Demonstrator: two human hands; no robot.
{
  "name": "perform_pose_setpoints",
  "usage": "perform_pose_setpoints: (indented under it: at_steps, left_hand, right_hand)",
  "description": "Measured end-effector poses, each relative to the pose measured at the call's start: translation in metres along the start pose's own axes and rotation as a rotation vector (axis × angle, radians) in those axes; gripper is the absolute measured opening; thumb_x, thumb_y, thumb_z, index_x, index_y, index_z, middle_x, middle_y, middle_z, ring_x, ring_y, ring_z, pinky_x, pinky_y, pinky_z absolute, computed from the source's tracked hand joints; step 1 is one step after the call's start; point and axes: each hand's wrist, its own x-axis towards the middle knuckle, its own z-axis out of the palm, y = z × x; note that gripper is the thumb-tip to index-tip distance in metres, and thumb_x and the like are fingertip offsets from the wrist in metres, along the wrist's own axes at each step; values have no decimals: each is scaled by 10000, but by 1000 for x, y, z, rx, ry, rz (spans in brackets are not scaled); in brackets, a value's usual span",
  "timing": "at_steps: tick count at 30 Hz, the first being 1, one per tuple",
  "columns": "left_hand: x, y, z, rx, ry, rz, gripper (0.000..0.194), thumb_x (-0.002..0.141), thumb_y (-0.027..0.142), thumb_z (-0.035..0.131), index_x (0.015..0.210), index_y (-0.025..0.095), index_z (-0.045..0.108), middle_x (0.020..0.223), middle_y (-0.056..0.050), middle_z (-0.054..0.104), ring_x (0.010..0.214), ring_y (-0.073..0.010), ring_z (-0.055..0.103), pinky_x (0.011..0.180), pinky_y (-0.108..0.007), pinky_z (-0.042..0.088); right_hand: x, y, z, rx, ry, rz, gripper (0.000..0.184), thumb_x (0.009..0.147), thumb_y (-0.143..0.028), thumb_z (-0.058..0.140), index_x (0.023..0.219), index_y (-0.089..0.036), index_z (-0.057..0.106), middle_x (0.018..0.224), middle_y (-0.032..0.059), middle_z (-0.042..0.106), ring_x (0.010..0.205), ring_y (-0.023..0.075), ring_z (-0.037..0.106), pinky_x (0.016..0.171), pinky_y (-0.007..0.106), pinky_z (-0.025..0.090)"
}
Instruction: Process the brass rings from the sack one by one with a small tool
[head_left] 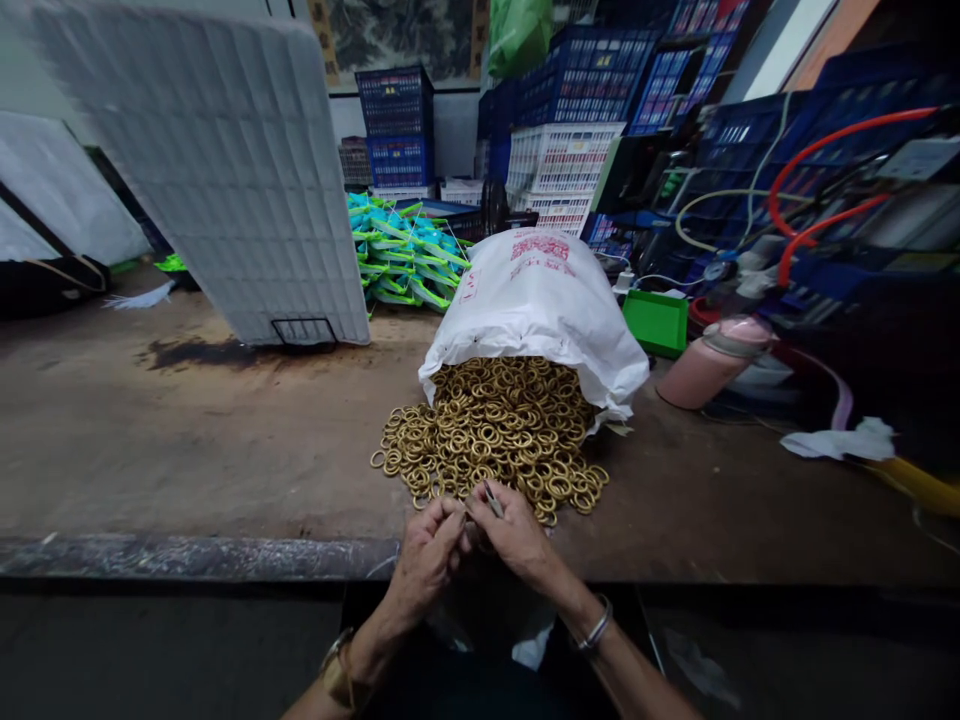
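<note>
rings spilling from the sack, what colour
The rings are brassy gold, clearest in the head view.

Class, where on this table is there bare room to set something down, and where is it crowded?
The tabletop lies bare left of the gold rings, in front of the ribbed white panel, and right of them, between the pink bottle and the front edge. The middle is crowded: gold rings, white sack, left hand, right hand.

Your view is dim.
Left of the white sack (536, 290), wide-angle distortion stretches the panel (247, 170); rightward, crates (754, 125) lie shadowed.
</note>
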Motion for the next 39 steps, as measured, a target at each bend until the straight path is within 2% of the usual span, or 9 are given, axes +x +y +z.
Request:
perform_pose_setpoints:
  at_steps: [5,13,18,22,26,31,39]
  left_hand:
    - [-7,-9,-1,-83,-27,-9,303,742,458,549,697,173,456,508,74,430,363,-25,282,352,-151,182]
    - [-16,-13,4,-208,-1,-67,322,718,462,584,718,193,406,521,80,454,369,-22,305,362,-138,196]
    - [-19,-9,5,-251,23,-63,342,694,469,608,726,199,401,558,74,477,391,-25,328,383,-142,211]
    - [-19,-10,3,-229,-1,-9,336,704,475,596,723,199,406,538,81,436,397,-30,318,392,-147,209]
    - [-18,-16,1,-182,-12,13,306,734,458,571,723,197,409,498,90,387,390,-31,289,394,-153,198]
    - [-20,-17,1,-113,18,28,342,704,500,576,710,200,414,455,98,351,365,-37,257,376,-164,171]
    - [-25,-11,1,-33,30,135,349,693,498,585,651,188,430,489,73,382,423,-54,290,421,-183,232]
  right_hand:
    - [-8,-2,0,68,-35,-8,239,785,-374,436,640,-184,443,540,-70,363,499,72,336,487,187,295]
    - [-17,3,-1,114,-55,-34,233,828,-343,395,684,-176,470,538,-61,404,498,75,375,499,185,330]
    - [-23,1,0,-218,1,-124,169,808,-221,389,691,-183,504,581,-31,496,541,93,439,524,189,319]
    - [-30,-1,5,-427,-42,-175,153,742,-106,386,743,-194,512,627,-11,573,566,104,497,540,190,300]
    - [-32,-2,9,-537,-60,-167,201,726,-85,370,819,-199,507,677,7,607,610,120,534,552,198,287]
    - [-33,-3,11,-623,-65,-159,230,720,-77,367,856,-204,502,711,10,618,638,127,543,558,208,269]
    - [-36,-5,13,-657,-38,-166,239,726,-71,360,873,-194,502,721,18,622,639,137,541,569,223,260]
